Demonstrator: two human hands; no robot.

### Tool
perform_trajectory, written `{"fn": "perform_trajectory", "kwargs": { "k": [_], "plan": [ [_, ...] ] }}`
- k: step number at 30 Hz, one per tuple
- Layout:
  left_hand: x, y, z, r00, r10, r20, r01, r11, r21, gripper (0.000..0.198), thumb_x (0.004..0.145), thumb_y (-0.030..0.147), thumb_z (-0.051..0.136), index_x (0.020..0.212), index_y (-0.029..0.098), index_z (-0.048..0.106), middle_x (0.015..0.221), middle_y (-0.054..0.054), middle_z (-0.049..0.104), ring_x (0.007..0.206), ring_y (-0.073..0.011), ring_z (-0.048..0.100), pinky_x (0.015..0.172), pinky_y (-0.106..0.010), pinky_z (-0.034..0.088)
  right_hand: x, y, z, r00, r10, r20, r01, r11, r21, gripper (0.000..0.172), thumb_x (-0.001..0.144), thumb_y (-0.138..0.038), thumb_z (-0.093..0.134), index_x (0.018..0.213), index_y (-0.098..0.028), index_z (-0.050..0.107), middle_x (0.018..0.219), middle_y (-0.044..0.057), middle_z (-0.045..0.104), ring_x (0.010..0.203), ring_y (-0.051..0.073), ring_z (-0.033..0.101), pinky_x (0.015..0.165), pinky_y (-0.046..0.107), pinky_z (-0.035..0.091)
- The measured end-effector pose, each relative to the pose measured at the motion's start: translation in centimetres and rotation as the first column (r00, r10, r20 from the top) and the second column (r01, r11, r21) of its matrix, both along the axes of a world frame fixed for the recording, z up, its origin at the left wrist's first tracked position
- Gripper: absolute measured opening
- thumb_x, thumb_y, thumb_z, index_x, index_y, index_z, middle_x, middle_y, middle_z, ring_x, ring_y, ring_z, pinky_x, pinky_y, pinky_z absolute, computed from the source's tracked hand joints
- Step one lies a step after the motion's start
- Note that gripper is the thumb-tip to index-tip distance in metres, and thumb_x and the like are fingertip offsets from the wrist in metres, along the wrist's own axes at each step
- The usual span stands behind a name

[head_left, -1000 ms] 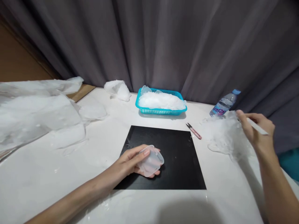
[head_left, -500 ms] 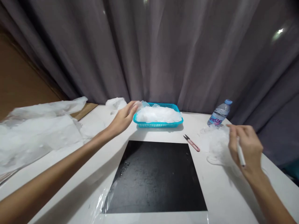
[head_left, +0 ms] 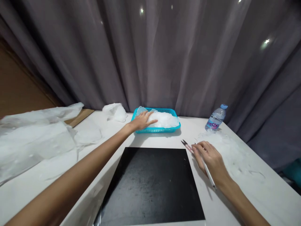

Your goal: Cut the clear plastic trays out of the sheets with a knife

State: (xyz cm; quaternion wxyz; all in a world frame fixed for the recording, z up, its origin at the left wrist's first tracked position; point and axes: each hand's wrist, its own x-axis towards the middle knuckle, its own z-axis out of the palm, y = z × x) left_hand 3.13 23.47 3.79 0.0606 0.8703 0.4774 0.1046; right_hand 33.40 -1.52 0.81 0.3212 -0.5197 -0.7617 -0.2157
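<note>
My left hand (head_left: 142, 121) rests with its fingers stretched out on a heap of thin white sheets (head_left: 164, 120). The heap lies in a blue plastic basket (head_left: 162, 129) at the back of the table. My right hand (head_left: 210, 158) is closed around a slim white pen (head_left: 208, 172), whose rear end points down toward me. Its fingertips are beside a pair of pink thread snips (head_left: 187, 145) and partly cover them; whether they touch the snips I cannot tell. A black board (head_left: 154, 185) lies flat between my arms.
A water bottle (head_left: 215, 118) stands at the back right, behind scattered white scraps (head_left: 231, 153). White sheets (head_left: 35, 141) are spread on the left near brown cardboard (head_left: 80, 117), and a crumpled white piece (head_left: 115, 112) sits left of the basket. A grey curtain (head_left: 160, 56) hangs behind the table.
My left hand has moved from the basket's left edge onto the white heap, its fingers now spread. My right hand has come left from the white scraps to the snips, still holding the pen.
</note>
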Motion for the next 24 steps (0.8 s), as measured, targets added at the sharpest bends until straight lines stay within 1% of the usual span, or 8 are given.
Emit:
{"fn": "perform_trajectory", "kwargs": {
  "k": [3,7,9,11,14,18,21,24],
  "plan": [
    [-0.1,1.5,0.7,0.997,-0.067,-0.031,0.067,0.998,0.019,0.073,0.101,0.071,0.039,0.158,0.025,0.045,0.157,-0.014,0.055,0.144,-0.0349,0.051,0.12,-0.049,0.034,-0.6,0.4,-1.7,1.0,0.019,0.005,-0.019,0.998,-0.056,0.017,0.109,-0.017,0.049,0.102,-0.017,0.065,0.088,0.005,0.063,0.079,0.021,0.062,0.076,0.036,0.048],
    [-0.2,2.6,1.9,0.996,-0.078,-0.041,0.08,0.995,0.066,0.069,0.101,0.067,0.041,0.153,0.022,0.049,0.151,-0.017,0.059,0.14,-0.0408,0.052,0.116,-0.057,0.036,-0.8,1.2,-3.6,0.999,0.037,0.009,-0.036,0.996,-0.081,0.019,0.109,-0.016,0.047,0.1,-0.018,0.064,0.092,0.007,0.066,0.081,0.022,0.064,0.076,0.037,0.052],
    [-0.2,2.3,2.8,0.996,-0.085,-0.03,0.088,0.99,0.106,0.069,0.102,0.063,0.04,0.156,0.02,0.045,0.148,-0.018,0.059,0.139,-0.0415,0.051,0.114,-0.059,0.038,-0.9,1.4,-4.0,0.999,0.049,0.009,-0.048,0.996,-0.076,0.019,0.108,-0.016,0.048,0.099,-0.018,0.064,0.095,0.008,0.068,0.083,0.023,0.066,0.077,0.038,0.054],
    [0.0,1.2,3.6,0.992,-0.125,-0.02,0.127,0.98,0.154,0.061,0.105,0.054,0.036,0.155,0.019,0.043,0.145,-0.017,0.06,0.136,-0.0373,0.053,0.114,-0.054,0.039,-1.2,1.4,-4.1,0.997,0.074,0.016,-0.073,0.995,-0.065,0.018,0.108,-0.016,0.049,0.099,-0.019,0.064,0.098,0.009,0.069,0.088,0.024,0.068,0.08,0.039,0.055],
    [1.5,-0.9,4.3,0.971,-0.236,-0.045,0.24,0.949,0.202,0.047,0.107,0.041,0.035,0.146,0.021,0.052,0.141,-0.013,0.061,0.131,-0.0299,0.055,0.116,-0.045,0.038,-2.0,1.0,-4.0,0.99,0.143,0.015,-0.142,0.987,-0.07,0.016,0.107,-0.015,0.05,0.101,-0.019,0.064,0.094,0.008,0.068,0.095,0.025,0.07,0.093,0.042,0.056],
    [5.3,-2.1,3.1,0.932,-0.336,-0.135,0.356,0.918,0.175,0.047,0.105,0.054,0.047,0.141,0.027,0.06,0.143,-0.01,0.061,0.132,-0.031,0.055,0.115,-0.045,0.04,-3.1,0.6,-4.1,0.984,0.18,-0.009,-0.18,0.975,-0.127,0.014,0.107,-0.015,0.051,0.106,-0.018,0.064,0.092,0.005,0.065,0.088,0.022,0.068,0.101,0.045,0.054],
    [7.5,-1.2,1.9,0.937,-0.299,-0.178,0.327,0.932,0.158,0.056,0.103,0.059,0.052,0.147,0.026,0.056,0.15,-0.013,0.059,0.136,-0.0369,0.054,0.112,-0.051,0.042,-3.5,0.3,-4.3,0.983,0.184,-0.015,-0.184,0.971,-0.15,0.015,0.108,-0.016,0.05,0.11,-0.018,0.065,0.094,0.005,0.066,0.088,0.022,0.068,0.089,0.042,0.056],
    [8.6,0.2,1.7,0.944,-0.26,-0.204,0.294,0.944,0.153,0.056,0.104,0.057,0.056,0.15,0.025,0.054,0.149,-0.014,0.062,0.134,-0.0368,0.058,0.111,-0.052,0.045,-3.7,0.3,-4.2,0.979,0.202,-0.018,-0.202,0.966,-0.163,0.016,0.108,-0.016,0.05,0.111,-0.018,0.065,0.093,0.006,0.066,0.085,0.023,0.067,0.078,0.038,0.055]
  ]
}}
